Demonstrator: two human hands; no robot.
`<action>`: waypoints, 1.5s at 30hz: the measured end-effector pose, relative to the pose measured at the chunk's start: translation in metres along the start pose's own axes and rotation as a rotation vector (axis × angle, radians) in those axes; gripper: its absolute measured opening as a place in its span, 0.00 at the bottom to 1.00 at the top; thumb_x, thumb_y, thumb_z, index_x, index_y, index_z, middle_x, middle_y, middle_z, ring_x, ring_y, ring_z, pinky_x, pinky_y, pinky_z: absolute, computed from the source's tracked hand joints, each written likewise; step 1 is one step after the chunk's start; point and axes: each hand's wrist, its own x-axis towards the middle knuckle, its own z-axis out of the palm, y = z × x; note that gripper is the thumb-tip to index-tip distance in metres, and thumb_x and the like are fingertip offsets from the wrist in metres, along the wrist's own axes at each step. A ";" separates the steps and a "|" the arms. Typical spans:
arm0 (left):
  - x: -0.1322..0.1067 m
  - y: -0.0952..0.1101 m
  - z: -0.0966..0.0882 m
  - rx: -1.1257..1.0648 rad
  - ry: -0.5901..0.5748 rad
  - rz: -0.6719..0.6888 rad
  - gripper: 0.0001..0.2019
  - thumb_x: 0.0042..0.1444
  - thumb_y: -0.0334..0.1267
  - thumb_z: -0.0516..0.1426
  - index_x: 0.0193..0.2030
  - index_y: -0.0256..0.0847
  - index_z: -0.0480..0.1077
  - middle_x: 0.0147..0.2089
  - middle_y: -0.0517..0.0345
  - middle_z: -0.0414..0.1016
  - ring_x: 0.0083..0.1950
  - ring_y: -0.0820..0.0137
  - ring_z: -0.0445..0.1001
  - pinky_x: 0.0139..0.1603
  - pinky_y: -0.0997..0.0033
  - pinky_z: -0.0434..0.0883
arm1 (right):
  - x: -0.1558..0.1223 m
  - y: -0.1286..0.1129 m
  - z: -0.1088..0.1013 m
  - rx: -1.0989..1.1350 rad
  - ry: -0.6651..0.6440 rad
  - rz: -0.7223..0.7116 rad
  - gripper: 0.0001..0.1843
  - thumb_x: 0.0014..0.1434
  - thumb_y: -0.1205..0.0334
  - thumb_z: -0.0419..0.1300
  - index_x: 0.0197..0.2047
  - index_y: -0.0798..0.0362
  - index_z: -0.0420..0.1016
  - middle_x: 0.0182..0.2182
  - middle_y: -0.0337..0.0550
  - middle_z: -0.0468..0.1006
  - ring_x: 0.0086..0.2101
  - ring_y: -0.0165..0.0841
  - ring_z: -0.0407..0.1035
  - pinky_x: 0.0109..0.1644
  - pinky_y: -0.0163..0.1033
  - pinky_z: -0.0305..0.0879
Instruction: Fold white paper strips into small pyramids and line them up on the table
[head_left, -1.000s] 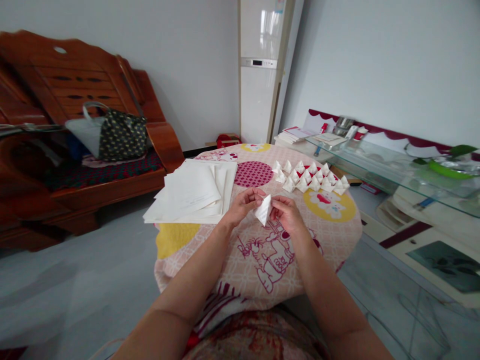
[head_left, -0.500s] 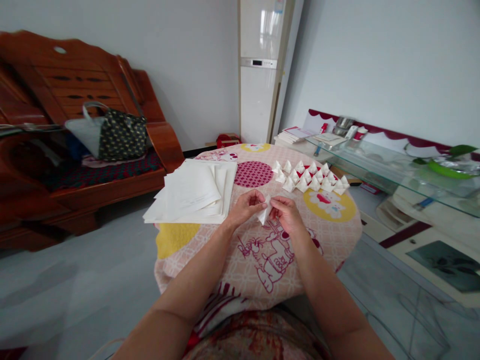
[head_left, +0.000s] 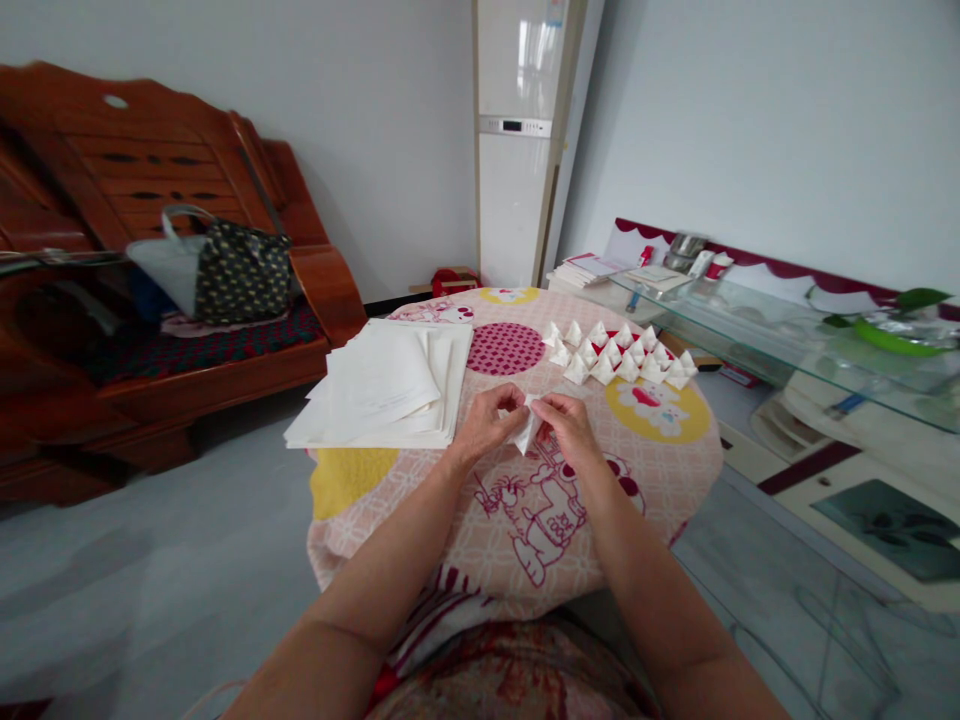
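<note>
Between my two hands is a small piece of folded white paper (head_left: 526, 432), pointed at its lower end and held just above the cloth. My left hand (head_left: 491, 420) pinches its left side with thumb and fingers. On the other side, my right hand (head_left: 562, 418) has thumb and forefinger closed on the upper right edge. Several folded white paper boats (head_left: 613, 355) stand in rows beyond my right hand. To the left of my hands lies a stack of white paper sheets (head_left: 382, 380), loosely piled with uneven edges.
A pink patterned cloth (head_left: 420, 520) covers the round table. A glass-topped cabinet (head_left: 787, 335) stands close on the right, with a green bowl (head_left: 904, 338) on it. On the left is a wooden bench (head_left: 315, 270) bearing a dark patterned bag (head_left: 244, 270).
My right fingers have shifted slightly left and up along the paper's top edge. The folded paper shows a little wider between my hands. The stack and boats stay put.
</note>
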 end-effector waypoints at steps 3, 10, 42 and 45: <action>0.000 0.000 0.000 0.009 0.004 -0.011 0.08 0.55 0.40 0.58 0.30 0.38 0.70 0.29 0.61 0.70 0.32 0.72 0.67 0.37 0.72 0.65 | 0.001 0.002 0.000 -0.019 0.010 -0.006 0.18 0.50 0.46 0.69 0.23 0.51 0.74 0.15 0.34 0.69 0.16 0.27 0.59 0.19 0.34 0.52; 0.000 -0.003 0.001 0.022 0.024 0.002 0.08 0.54 0.40 0.59 0.29 0.39 0.69 0.28 0.61 0.70 0.31 0.72 0.67 0.36 0.72 0.64 | 0.002 0.006 0.000 -0.038 0.004 -0.014 0.15 0.51 0.50 0.67 0.23 0.50 0.73 0.16 0.34 0.67 0.18 0.27 0.58 0.20 0.34 0.53; 0.004 -0.008 0.002 -0.429 -0.089 -0.127 0.13 0.50 0.39 0.66 0.36 0.37 0.68 0.30 0.61 0.70 0.29 0.76 0.68 0.30 0.77 0.62 | 0.003 0.006 0.003 0.012 0.121 -0.002 0.11 0.44 0.56 0.65 0.21 0.52 0.69 0.16 0.32 0.64 0.18 0.25 0.55 0.21 0.33 0.49; 0.004 -0.008 0.001 -0.443 -0.106 -0.145 0.14 0.50 0.41 0.66 0.38 0.37 0.68 0.30 0.61 0.71 0.29 0.76 0.68 0.29 0.76 0.62 | 0.004 0.004 0.004 0.055 0.157 -0.015 0.13 0.45 0.54 0.64 0.20 0.52 0.67 0.16 0.32 0.63 0.18 0.25 0.54 0.21 0.33 0.49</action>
